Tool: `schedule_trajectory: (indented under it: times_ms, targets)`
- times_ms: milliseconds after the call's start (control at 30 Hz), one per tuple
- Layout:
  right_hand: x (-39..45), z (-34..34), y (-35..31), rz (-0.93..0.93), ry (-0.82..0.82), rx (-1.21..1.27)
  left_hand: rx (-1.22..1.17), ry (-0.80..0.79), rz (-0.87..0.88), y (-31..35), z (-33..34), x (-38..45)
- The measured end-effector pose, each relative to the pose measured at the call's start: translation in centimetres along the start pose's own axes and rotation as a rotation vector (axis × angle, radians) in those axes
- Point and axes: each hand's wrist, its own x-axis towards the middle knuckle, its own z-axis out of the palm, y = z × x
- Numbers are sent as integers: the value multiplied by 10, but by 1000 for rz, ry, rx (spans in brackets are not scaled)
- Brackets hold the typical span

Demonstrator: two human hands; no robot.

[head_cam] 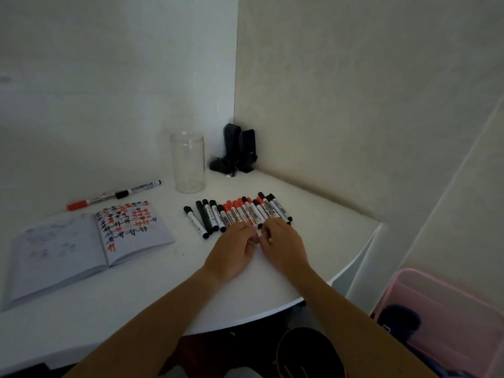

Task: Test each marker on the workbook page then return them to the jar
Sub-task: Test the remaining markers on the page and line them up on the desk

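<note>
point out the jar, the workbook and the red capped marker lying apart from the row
jar [188, 165], head view, middle of its clear wall
workbook [54, 257], head view, left page
red capped marker [77, 205], head view, its red cap

We are finding no legible text: print on the marker row [240, 214] barrels is blurring out, and the workbook page [131, 227] is showing only red and black tally-like strokes.

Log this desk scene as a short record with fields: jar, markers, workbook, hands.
jar: clear jar, upright, no markers visible inside
markers: row of markers lying side by side on the table; two markers apart, above the workbook
workbook: workbook open, right page filled with red and black marks
hands: left hand and right hand at the row's near ends; grip unclear
</note>
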Motion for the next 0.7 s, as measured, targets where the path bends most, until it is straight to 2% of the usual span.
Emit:
schedule_trajectory:
  times_ms: [267, 467, 700]
  targets:
    - [-6, -4, -3, 90, 27, -36, -40, 9, 62, -4, 2, 0]
    - [-7, -10, -7, 167, 86, -27, -11, -64, 97, -1, 2, 4]
    - [-21, -26, 14, 246, 88, -21, -53, -35, -4, 35, 30, 14]
